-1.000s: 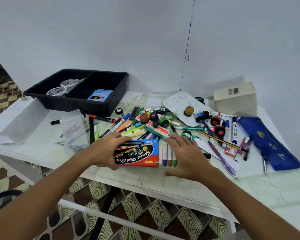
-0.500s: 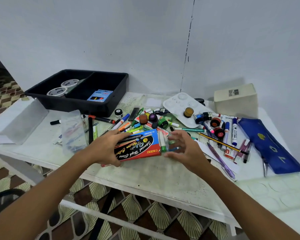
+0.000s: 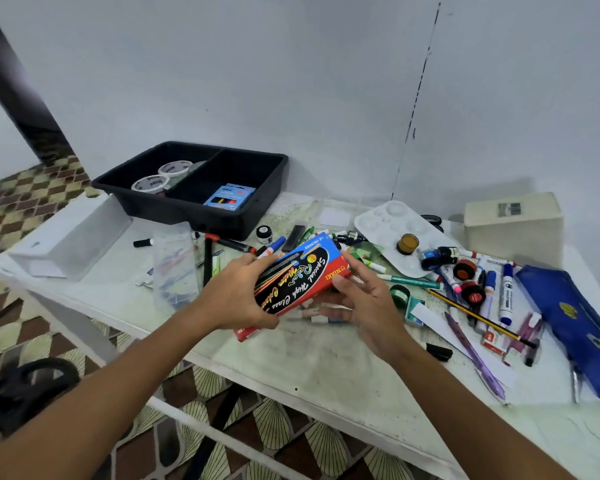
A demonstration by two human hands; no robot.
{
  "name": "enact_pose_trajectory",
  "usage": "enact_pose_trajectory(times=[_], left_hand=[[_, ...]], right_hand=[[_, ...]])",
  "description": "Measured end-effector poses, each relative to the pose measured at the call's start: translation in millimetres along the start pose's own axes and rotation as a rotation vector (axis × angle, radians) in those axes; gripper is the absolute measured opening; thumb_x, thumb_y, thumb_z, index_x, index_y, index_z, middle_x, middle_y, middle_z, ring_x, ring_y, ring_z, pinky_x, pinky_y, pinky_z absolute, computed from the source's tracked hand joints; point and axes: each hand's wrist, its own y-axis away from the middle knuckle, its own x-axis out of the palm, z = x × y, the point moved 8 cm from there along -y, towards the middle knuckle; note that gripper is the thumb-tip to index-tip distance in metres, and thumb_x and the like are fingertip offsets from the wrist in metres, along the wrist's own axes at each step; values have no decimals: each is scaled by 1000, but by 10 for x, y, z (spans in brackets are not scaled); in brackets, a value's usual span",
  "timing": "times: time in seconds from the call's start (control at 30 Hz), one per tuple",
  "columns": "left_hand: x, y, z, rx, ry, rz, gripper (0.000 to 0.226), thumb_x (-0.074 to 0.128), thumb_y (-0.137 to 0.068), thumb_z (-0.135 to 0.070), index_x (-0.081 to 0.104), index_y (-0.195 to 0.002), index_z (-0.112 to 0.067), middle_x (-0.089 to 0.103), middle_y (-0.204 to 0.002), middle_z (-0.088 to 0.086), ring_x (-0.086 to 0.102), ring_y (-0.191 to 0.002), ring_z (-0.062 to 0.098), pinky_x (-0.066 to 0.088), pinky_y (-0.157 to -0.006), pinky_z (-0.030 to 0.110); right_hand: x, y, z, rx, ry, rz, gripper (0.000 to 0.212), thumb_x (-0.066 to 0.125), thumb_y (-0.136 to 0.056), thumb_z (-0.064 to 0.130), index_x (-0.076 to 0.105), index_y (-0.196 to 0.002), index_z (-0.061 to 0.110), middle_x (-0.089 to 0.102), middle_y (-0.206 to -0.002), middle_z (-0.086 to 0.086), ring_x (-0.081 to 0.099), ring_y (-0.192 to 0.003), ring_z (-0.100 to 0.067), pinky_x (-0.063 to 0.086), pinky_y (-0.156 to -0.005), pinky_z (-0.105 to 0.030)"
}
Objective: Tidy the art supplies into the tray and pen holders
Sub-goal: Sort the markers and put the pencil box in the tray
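Both forearms are reaching forward and converging. The left hand (image 3: 236,299) is gripping the colour box (image 3: 302,275), while the right hand (image 3: 364,306) is spreading relaxed fingers beside its end.

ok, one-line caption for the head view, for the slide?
Left hand grips a tilted water-colour box over the cluttered table, right hand touching its end, black tray behind.

Soft, even light; wide-angle bending at edges, hands slightly blurred.
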Motion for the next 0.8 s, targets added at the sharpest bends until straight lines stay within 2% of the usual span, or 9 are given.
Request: enact_pose_trajectory(times=[0.07,0.2,0.27,0.37,0.4,0.47,0.57,0.7,0.8], left_hand=[[-78,-21,53,-11,15,-8,112,74,-51,-59,26,-147,-29,46,-125,-5,44,-112,14,47,-90,34],[-260,-165,251,-37,45,2,120,66,-44,-74,22,-148,-34,48,-119,-8,42,-115,12,45,-94,36],[-386,-281,375,6,88,-6,120,71,-47,-78,21,-148,-38,50,-119,-12,40,-114,8,42,-92,31],[-628,-503,715,50,400,56,105,70,-56,-76,24,-146,-47,56,-116,-26,50,-109,-8,43,-88,17],[-681,-589,837,56,559,133,97,72,-62,-69,26,-145,-49,60,-116,-25,56,-109,-6,47,-88,16],[-763,-777,1077,59,827,299,82,77,-76,-39,31,-144,-48,63,-123,-12,63,-111,11,54,-90,29],[-953,-1138,1439,111,1002,416,85,71,-76,-1,39,-142,-44,57,-132,11,61,-115,29,53,-93,45],[-1099,-1638,1820,60,1229,464,88,70,-71,9,41,-143,-32,51,-137,20,60,-115,34,54,-88,49],[-1108,-1994,2078,-14,1179,414,94,77,-69,6,36,-146,-30,56,-130,19,65,-109,30,57,-83,50]], right_hand=[[122,-133,-18,7,-9,-14,51,65,-88,14,49,-134,30,72,-102,-18,70,-83,-38,60,-71,-48],[365,-499,1,-15,-8,-85,46,61,-91,3,50,-132,21,73,-95,-17,72,-78,-36,60,-63,-42],[487,-728,65,-4,-2,-107,47,60,-89,-1,52,-129,22,74,-88,-16,71,-71,-33,59,-58,-40],[739,-1181,220,-6,-8,-91,44,60,-87,-4,54,-125,17,73,-83,-14,69,-61,-29,58,-53,-36],[832,-1346,278,-7,-6,-84,43,59,-87,-5,54,-125,15,73,-81,-14,68,-58,-28,58,-52,-36],[989,-1674,394,-15,43,-98,43,58,-86,-5,55,-124,14,73,-79,-13,66,-55,-26,57,-50,-34],[1207,-2222,497,-21,92,-159,42,59,-86,-4,53,-123,15,72,-73,-9,65,-53,-23,55,-48,-32],[1363,-2778,528,-34,151,-214,41,58,-92,4,44,-128,16,68,-84,-12,66,-56,-20,54,-50,-29],[1246,-2974,456,-132,495,-364,36,53,-94,10,49,-129,17,67,-105,-12,68,-83,-20,54,-69,-29]])
